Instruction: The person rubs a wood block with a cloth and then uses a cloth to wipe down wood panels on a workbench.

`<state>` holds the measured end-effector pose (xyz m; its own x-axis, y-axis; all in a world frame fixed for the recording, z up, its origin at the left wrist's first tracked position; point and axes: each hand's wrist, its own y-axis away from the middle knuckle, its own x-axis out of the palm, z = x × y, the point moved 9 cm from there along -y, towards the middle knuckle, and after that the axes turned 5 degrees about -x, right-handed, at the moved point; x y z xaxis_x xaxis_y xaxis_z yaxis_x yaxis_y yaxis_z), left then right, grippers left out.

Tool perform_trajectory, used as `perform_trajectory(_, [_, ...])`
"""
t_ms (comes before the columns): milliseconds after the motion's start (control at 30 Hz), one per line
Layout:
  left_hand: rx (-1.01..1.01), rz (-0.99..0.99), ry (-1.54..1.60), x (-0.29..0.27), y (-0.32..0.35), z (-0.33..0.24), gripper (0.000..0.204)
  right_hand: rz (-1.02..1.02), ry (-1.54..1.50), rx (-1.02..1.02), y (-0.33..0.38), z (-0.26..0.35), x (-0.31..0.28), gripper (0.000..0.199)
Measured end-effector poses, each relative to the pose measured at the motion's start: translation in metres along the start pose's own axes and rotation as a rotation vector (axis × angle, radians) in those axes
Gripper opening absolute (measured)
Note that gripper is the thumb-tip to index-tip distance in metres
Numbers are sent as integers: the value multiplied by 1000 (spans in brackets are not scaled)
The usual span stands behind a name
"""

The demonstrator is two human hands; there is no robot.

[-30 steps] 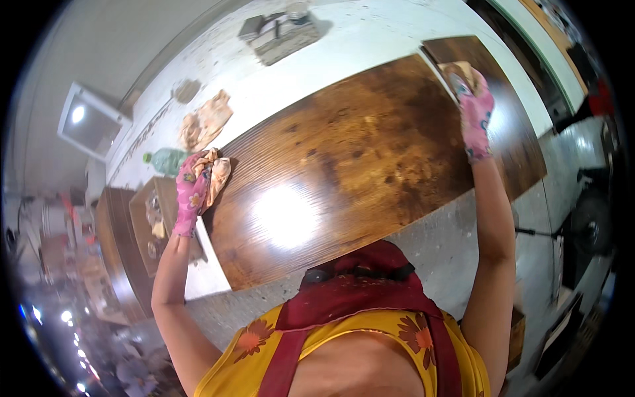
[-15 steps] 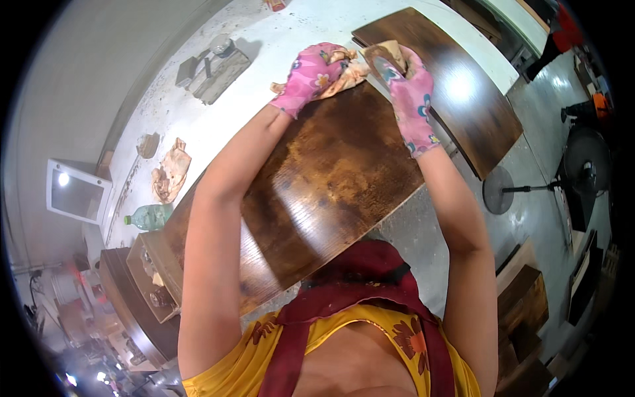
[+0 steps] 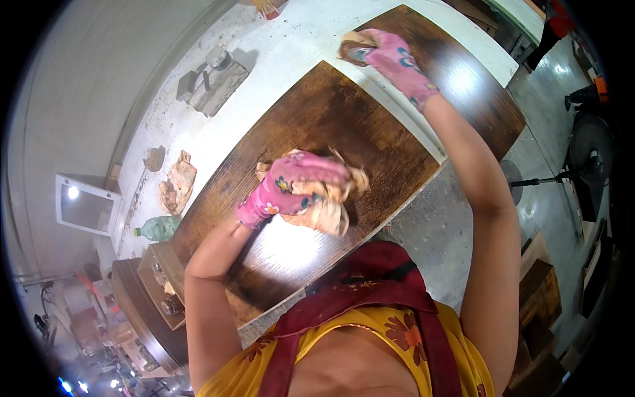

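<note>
A long dark-stained wooden board [image 3: 331, 126] lies on a white workbench [image 3: 278, 59]. My left hand [image 3: 291, 185], in a pink flowered glove, presses a crumpled tan rag [image 3: 327, 208] onto the middle of the board. My right hand [image 3: 390, 56], gloved the same way, reaches to the far edge and grips a small brown pad [image 3: 354, 49] there. A second dark board [image 3: 463, 79] lies just beyond, with a white gap between the two.
On the bench to the left lie a used rag [image 3: 177, 185], a green plastic bottle [image 3: 155, 228] and grey blocks [image 3: 211, 83]. A wooden tray [image 3: 162, 284] with small items sits at lower left. A fan stand [image 3: 582, 159] is on the floor at right.
My left hand has drawn the rag back from the far edge to the board's middle. My right hand has stayed near the far edge.
</note>
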<state>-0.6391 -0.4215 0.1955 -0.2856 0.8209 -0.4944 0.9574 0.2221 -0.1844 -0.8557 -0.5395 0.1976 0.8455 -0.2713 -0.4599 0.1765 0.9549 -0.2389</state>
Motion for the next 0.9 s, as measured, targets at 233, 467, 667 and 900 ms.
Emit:
perform_trajectory(233, [-231, -289, 89, -26, 13, 19, 52, 156, 110, 7, -26, 3, 48, 49])
perform_trajectory(467, [-246, -286, 68, -27, 10, 20, 52, 129, 173, 26, 10, -6, 22, 42])
perform_trajectory(667, [-239, -322, 116, -29, 9, 18, 47, 79, 316, -19, 93, -7, -28, 38])
perform_trajectory(900, [-319, -368, -7, -29, 14, 24, 39, -21, 175, 130, 212, -15, -102, 37])
